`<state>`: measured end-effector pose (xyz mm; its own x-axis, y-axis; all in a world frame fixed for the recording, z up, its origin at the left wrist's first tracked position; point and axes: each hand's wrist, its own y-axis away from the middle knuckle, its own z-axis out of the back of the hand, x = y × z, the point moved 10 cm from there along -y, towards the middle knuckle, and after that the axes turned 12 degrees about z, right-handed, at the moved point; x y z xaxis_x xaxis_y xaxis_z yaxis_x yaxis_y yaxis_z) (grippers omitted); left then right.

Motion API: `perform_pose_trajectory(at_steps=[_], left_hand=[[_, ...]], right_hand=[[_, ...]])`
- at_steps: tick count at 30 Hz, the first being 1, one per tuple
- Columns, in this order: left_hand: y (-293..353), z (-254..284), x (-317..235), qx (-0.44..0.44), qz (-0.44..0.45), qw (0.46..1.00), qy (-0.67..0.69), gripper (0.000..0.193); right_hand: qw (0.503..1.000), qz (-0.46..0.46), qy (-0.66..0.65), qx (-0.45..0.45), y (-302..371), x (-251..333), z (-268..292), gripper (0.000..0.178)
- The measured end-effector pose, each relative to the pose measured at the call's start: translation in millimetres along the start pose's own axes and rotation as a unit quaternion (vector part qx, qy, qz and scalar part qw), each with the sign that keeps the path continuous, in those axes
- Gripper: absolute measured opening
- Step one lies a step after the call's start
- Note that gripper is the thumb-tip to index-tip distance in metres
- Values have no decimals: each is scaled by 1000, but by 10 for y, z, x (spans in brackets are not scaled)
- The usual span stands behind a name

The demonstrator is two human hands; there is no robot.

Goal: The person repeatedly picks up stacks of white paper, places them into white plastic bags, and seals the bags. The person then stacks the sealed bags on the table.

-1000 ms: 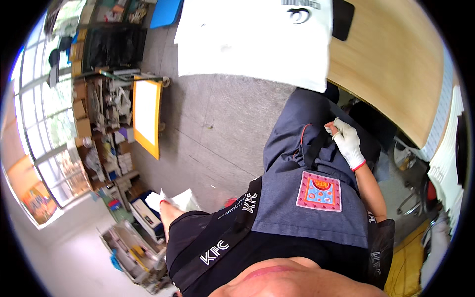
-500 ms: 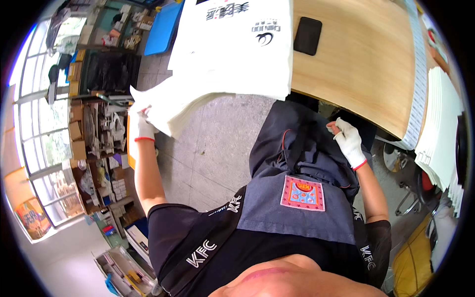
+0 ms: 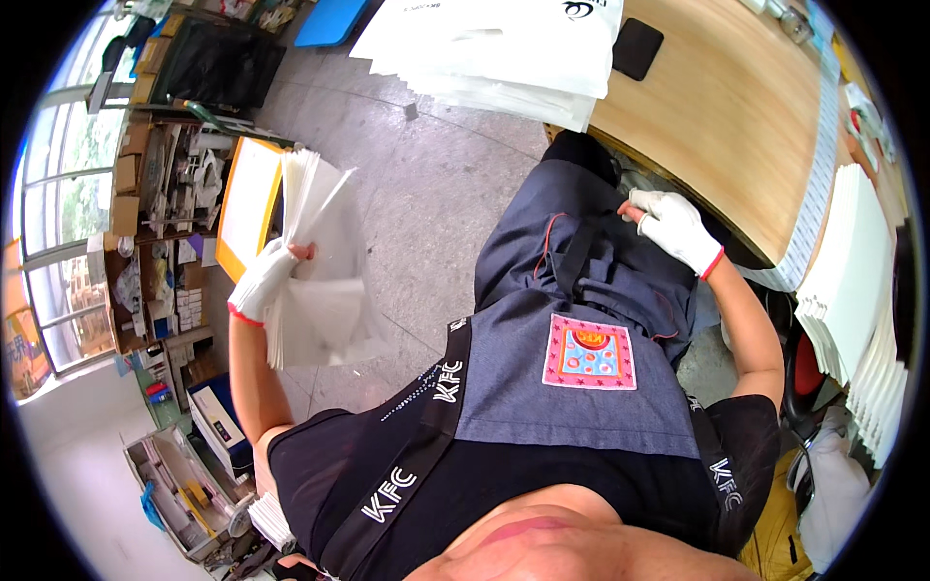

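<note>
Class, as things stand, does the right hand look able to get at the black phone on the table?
Probably yes: the right hand shows nothing held, and the phone lies uncovered on the table, though reaching it likely means passing over the table's edge.

Bright daylight from glaring windows (image 3: 66, 208) at left; fisheye bends straight edges, corners black.
</note>
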<state>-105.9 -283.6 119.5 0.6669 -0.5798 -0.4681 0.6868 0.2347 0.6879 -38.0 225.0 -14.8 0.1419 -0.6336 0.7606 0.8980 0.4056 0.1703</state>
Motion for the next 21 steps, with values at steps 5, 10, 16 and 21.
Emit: perform_pose_trajectory(at_steps=[5, 10, 16, 21], left_hand=[[923, -201, -419, -3, -20, 989, -150, 31], [1639, -454, -1032, 58, -141, 979, -137, 36], [2223, -794, -2376, 191, -394, 899, 5, 41], [2352, -2115, -4372, 133, -524, 825, -165, 23]], right_hand=[[997, 58, 18, -51, 75, 17, -55, 24], [991, 87, 6, -104, 352, 8, -9, 23], [978, 3, 60, -200, 1134, -132, 341, 14], [950, -100, -68, -288, 1988, -306, 300, 21]])
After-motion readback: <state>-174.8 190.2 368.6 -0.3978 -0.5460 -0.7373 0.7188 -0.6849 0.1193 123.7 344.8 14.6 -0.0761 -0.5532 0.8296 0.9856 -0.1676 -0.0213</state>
